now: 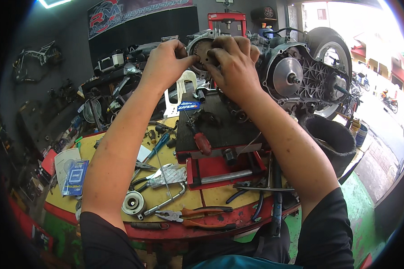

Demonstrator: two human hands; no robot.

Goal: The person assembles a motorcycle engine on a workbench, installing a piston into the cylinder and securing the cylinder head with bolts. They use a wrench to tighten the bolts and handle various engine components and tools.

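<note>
Both arms reach forward over the bench to a scooter engine (265,67) raised on a red lift stand with a black ribbed top (220,121). A brownish toothed disc with small holes (201,53) sits at the round opening on the engine's left side. My left hand (168,62) is closed, thumb and fingers pressed on the disc's left edge. From the right, my right hand (235,60) has its curled fingers on the disc's other edge. Its fingertips are partly hidden. To the right of that hand, a shiny metal pulley (287,77) shows in the ribbed engine case.
A red-handled screwdriver (201,140) lies on the stand. Orange-handled pliers (170,215), a ratchet wrench (166,201) and a round metal part (133,203) lie on the yellow bench top (107,210). A black bin (330,134) stands right, below the rear wheel (332,49).
</note>
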